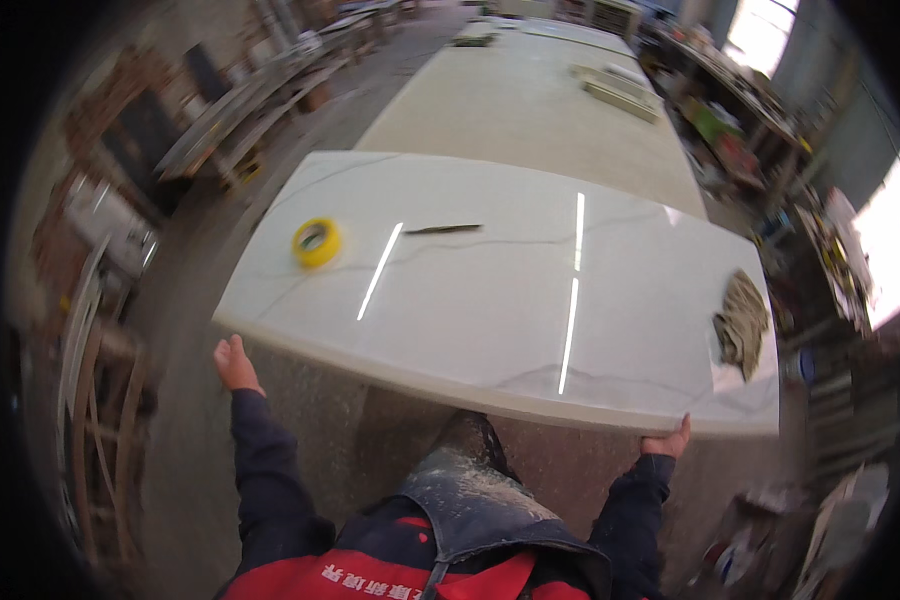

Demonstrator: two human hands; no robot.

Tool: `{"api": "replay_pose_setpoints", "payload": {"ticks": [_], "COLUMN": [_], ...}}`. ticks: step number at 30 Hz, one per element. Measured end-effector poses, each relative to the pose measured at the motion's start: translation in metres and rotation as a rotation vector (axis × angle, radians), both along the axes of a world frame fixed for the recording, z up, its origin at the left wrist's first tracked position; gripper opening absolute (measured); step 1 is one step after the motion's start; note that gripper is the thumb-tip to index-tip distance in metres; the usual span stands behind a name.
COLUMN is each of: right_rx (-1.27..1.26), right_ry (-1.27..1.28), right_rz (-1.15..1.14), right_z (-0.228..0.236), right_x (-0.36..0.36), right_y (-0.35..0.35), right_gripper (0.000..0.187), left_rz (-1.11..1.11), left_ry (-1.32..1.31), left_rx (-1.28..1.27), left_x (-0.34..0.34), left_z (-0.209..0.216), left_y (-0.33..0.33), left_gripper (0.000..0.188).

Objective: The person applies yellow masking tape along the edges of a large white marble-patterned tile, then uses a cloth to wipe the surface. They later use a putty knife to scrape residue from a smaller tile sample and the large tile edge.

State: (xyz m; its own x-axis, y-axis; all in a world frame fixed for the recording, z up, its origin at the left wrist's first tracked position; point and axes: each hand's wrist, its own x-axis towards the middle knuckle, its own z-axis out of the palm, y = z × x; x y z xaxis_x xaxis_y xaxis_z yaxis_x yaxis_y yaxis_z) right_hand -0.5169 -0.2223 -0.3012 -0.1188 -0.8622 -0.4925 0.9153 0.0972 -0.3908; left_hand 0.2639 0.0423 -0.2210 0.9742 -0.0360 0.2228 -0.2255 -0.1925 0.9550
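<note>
A glossy white stone slab (470,300) with grey veins spreads in front of me, its near edge toward my body. My left hand (237,366) is closed at the slab's near left corner, with part of the fingers hidden at the edge. Near the right end of the same edge, my right hand (668,440) grips from below, one digit up against the edge and the rest out of sight beneath. On top lie a yellow tape roll (316,243) at the left, a thin dark pen-like tool (443,229) and a crumpled olive-brown cloth (742,325) at the right.
Beyond the slab stretches a long pale worktable (530,110), with light strips (620,97) on its far right. A wooden bench (240,120) runs along the left wall. Cluttered shelving (740,130) lines the right side. Wooden frames (100,430) lean at the lower left.
</note>
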Motion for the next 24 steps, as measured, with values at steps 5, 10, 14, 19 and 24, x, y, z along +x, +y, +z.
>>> {"api": "replay_pose_setpoints", "payload": {"ticks": [5,10,14,19,24], "right_rx": [0.182,0.293,0.320,0.313,0.270], "right_ry": [0.409,0.213,0.246,0.365,0.415], "right_rz": [-0.058,-0.131,-0.155,-0.207,-0.226], "right_z": [-0.009,0.003,-0.001,-0.021,-0.033], "right_x": [-0.003,0.007,-0.004,-0.006,-0.008], "right_y": [-0.001,-0.010,-0.009,-0.006,-0.007], "right_gripper": [0.054,0.056,0.061,0.065,0.065], "left_rz": [-0.181,-0.363,-0.273,-0.079,-0.125], "left_ry": [0.896,0.973,1.006,1.028,0.943], "left_rx": [-0.509,-0.856,-0.918,-0.748,-0.762], "left_x": [-0.070,-0.104,-0.104,-0.113,-0.113], "left_z": [-0.062,-0.068,-0.067,-0.047,-0.054], "left_y": [0.031,-0.043,-0.085,-0.101,-0.099], "left_gripper": [0.080,0.076,0.063,0.069,0.072]}}
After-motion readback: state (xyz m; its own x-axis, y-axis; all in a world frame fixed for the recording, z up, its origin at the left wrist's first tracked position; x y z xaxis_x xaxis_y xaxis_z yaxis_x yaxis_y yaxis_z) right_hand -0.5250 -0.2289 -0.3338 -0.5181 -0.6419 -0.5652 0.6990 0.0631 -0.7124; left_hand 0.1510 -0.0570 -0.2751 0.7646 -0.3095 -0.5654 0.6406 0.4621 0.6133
